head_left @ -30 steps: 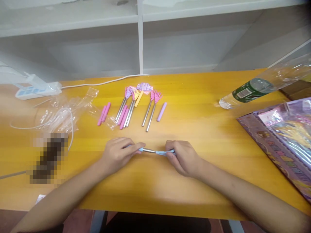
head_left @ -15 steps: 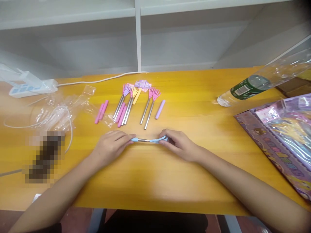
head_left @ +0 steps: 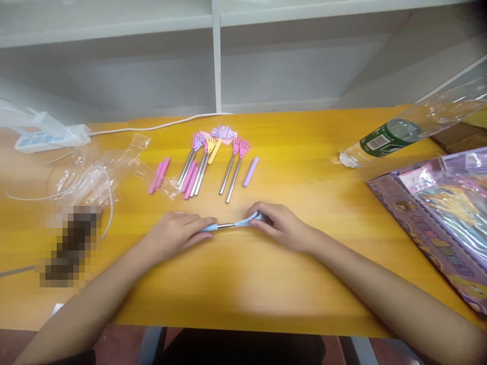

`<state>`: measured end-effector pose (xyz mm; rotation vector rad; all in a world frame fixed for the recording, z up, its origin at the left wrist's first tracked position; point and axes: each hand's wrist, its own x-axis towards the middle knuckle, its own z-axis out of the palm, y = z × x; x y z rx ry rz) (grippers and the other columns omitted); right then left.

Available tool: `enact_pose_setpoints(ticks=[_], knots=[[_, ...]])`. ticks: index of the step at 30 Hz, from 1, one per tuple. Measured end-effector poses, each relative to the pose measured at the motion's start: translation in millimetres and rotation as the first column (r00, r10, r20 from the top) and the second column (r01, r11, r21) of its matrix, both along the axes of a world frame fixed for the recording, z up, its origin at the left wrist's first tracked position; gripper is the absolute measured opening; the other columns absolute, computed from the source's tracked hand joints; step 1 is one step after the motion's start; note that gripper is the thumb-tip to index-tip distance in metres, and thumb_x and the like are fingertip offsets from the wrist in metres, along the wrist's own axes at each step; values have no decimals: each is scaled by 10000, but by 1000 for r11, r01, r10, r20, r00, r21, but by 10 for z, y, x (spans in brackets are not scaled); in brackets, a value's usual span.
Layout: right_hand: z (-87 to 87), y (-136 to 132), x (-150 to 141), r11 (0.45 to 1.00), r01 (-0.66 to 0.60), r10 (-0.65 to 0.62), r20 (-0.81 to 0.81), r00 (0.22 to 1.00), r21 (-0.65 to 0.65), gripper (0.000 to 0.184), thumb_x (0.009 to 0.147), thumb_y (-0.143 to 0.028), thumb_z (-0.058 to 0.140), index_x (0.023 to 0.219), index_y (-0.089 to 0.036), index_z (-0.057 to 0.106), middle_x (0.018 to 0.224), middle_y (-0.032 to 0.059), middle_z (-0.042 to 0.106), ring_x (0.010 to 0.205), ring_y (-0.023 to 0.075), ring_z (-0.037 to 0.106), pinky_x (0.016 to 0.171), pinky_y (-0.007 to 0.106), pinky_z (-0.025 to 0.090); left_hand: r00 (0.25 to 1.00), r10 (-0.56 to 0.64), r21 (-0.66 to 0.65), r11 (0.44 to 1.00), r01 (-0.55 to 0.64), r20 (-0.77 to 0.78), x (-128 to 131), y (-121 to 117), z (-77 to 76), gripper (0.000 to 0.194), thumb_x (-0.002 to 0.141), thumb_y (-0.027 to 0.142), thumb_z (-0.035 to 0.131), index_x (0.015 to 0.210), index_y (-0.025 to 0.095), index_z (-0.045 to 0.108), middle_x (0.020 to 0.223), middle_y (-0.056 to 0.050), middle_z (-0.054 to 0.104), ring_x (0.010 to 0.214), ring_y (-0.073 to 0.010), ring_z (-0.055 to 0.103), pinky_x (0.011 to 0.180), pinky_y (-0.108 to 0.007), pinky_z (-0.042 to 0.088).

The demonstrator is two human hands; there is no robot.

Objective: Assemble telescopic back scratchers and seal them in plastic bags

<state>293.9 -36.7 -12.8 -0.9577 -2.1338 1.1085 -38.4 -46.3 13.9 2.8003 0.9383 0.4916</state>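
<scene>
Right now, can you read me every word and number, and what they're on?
None can be read clearly.
Bottle: barcode and print on the green label, too small.
Purple box: colourful lettering, too blurred.
Purple cards: too small.
Light-blue stick: no words show.

The bare left hand (head_left: 173,234) is closed palm-down, its fingers pointing toward the right hand's fingertips, the thumb stretched just below its index finger. The bare right hand (head_left: 281,226), well apart from the left fingertips, pinches with curled index finger above thumb. Behind the fingers, the bare left forearm (head_left: 102,299) and bare right forearm (head_left: 375,284) slant outward toward the body.
</scene>
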Motion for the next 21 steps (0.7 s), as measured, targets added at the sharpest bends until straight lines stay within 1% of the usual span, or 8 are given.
enact_pose_setpoints(ticks=[3,6,8,10,13,17,19,21], knots=[[-7,-11,-8,996,-60,58,35,998,63,206,1115,-391,565,1053,-209,640,867,26,681,705,149,590,658,259,446,998,-53,-89,995,50,-24,3,1,-12,348,1084,472,592,1327,238,677,919,-27,800,768,-171,747,739,-277,533],[4,-23,-8,989,-102,95,73,993,110,236,1121,-404,557,1011,-207,628,868,32,684,712,157,598,671,269,447,996,-71,-108,992,64,-59,19,-6,-22,284,1105,448,552,1210,229,700,881,-25,787,747,-175,736,732,-290,525],[28,-23,2,987,-119,108,96,989,111,264,1123,-421,554,985,-205,622,862,34,682,710,160,596,670,272,443,994,-70,-112,992,61,-81,31,-10,-19,277,1121,424,513,1125,220,700,838,-20,767,725,-176,723,719,-296,512],[61,-12,22,989,-127,119,99,988,82,281,1125,-430,551,972,-205,623,855,33,680,712,161,600,671,269,443,993,-68,-115,992,57,-93,42,-6,-12,289,1131,411,485,1073,215,689,823,-16,754,712,-178,712,711,-300,501],[113,28,53,991,-130,128,59,990,36,291,1124,-427,550,964,-202,638,821,21,666,697,152,599,657,256,440,995,-59,-83,995,53,-79,61,17,-6,278,1134,383,479,1037,205,668,804,-5,739,690,-175,692,689,-300,483],[167,96,99,992,-124,124,-14,992,26,316,1118,-433,548,922,-200,634,753,-9,622,627,126,541,608,241,403,998,-56,9,998,57,-32,56,70,-6,242,1132,329,489,1036,189,661,829,-17,751,722,-170,700,684,-295,484],[190,130,167,995,-96,96,-44,994,5,333,1109,-449,560,901,-199,630,720,-22,594,604,118,509,585,236,382,999,-47,52,997,48,-16,10,108,4,248,1130,306,485,1014,184,667,816,-22,749,708,-169,694,665,-296,479],[208,167,292,999,-34,33,-75,997,-20,363,1096,-476,577,871,-195,625,692,-30,568,594,117,487,573,236,371,1000,-13,89,996,14,-8,-71,154,25,268,1127,304,488,981,181,675,791,-28,744,680,-171,683,641,-297,469]])
